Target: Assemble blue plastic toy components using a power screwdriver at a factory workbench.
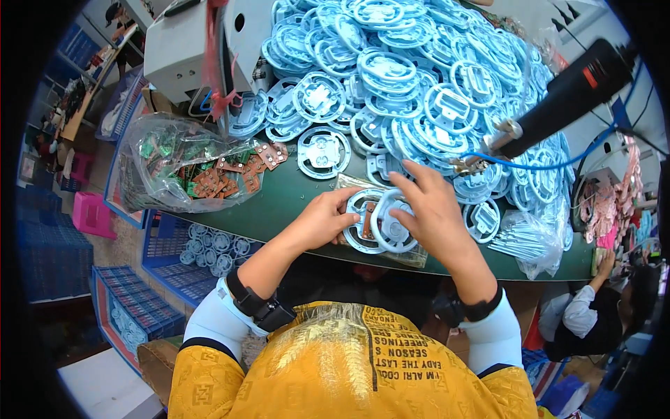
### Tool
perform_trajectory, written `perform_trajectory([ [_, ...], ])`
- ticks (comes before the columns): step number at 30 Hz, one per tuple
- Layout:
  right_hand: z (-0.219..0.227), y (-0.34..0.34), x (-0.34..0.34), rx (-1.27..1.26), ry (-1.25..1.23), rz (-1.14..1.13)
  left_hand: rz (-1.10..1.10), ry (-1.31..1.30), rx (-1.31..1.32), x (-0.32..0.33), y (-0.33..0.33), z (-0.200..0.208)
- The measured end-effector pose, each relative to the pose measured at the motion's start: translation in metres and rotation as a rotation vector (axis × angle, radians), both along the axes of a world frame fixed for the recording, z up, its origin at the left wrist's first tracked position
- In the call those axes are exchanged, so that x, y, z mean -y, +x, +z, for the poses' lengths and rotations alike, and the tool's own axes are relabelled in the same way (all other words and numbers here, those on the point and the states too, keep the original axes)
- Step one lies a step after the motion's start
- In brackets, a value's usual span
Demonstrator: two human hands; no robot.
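Note:
My left hand (326, 218) grips the left rim of a light-blue plastic wheel-shaped part (354, 241). A narrow brown circuit board (368, 221) lies in its middle. With thumb and fingers at its right side, my right hand (434, 213) holds a second light-blue wheel-shaped part (396, 246). That second part overlaps the right half of the first and looks tilted. Both are over a clear plastic-covered pad (417, 260) at the table's near edge. Just beyond my left hand, a single wheel-shaped part (323, 153) lies flat on the green table (241, 225).
A big heap of light-blue wheel parts (391, 70) covers the far side. At left are a bag of circuit boards (188, 164) and a grey machine (185, 52). A black electric screwdriver (558, 105) hangs at right, above a bag of thin sticks (530, 241). Blue crates (164, 258) stand below left.

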State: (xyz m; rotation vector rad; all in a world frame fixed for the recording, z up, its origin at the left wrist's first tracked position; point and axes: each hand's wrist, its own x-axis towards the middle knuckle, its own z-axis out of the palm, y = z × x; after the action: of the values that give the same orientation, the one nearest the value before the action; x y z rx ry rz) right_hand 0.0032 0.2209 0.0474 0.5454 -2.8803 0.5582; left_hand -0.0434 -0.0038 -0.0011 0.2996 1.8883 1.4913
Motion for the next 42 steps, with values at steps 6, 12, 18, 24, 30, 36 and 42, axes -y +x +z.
perform_trajectory([
  [6,-0.028,0.037,0.01,0.297,-0.097,-0.181,0.047,0.015,0.017,0.004,-0.003,-0.006],
  [12,-0.027,0.03,0.002,0.388,-0.091,-0.168,0.009,0.045,0.072,0.007,-0.01,-0.003],
  [18,-0.017,0.022,0.02,0.321,-0.155,-0.067,0.01,0.174,0.194,0.014,-0.009,-0.005],
  [24,-0.02,0.014,0.029,0.333,-0.062,0.013,-0.011,0.243,0.29,0.023,-0.01,-0.014],
  [30,-0.019,0.012,0.032,0.339,-0.039,0.016,-0.018,0.255,0.271,0.025,-0.009,-0.016],
  [36,-0.016,0.013,0.036,0.321,-0.026,0.009,-0.029,0.255,0.256,0.025,-0.01,-0.017],
  [42,-0.017,0.015,0.037,0.331,0.005,-0.002,-0.035,0.24,0.251,0.025,-0.011,-0.015],
])
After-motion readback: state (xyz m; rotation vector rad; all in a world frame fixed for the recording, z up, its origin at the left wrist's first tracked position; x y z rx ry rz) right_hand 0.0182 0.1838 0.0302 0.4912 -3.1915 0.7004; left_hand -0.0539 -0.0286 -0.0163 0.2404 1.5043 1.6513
